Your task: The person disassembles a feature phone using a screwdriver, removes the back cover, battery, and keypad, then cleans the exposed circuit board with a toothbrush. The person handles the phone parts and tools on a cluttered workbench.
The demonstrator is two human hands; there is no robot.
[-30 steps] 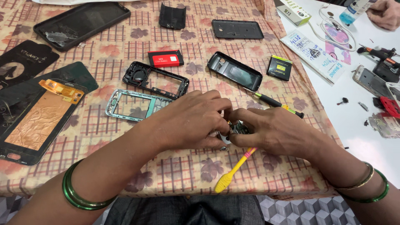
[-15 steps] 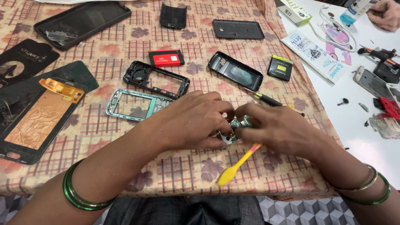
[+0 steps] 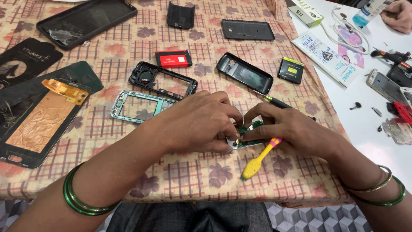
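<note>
Yellow toothbrush shifted under right hand

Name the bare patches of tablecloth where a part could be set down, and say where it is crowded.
Free: near edge left of the yellow tool, below the silver frame; cloth between the black back cover and grey shell. Crowded: around both hands and the left edge.

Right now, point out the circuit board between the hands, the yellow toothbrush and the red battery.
circuit board (image 3: pixel 248 134), head view, on the green face showing between the fingertips.
yellow toothbrush (image 3: pixel 254 166), head view, on the yellow handle near its wide end.
red battery (image 3: pixel 173 59), head view, on the middle of its red label.
</note>
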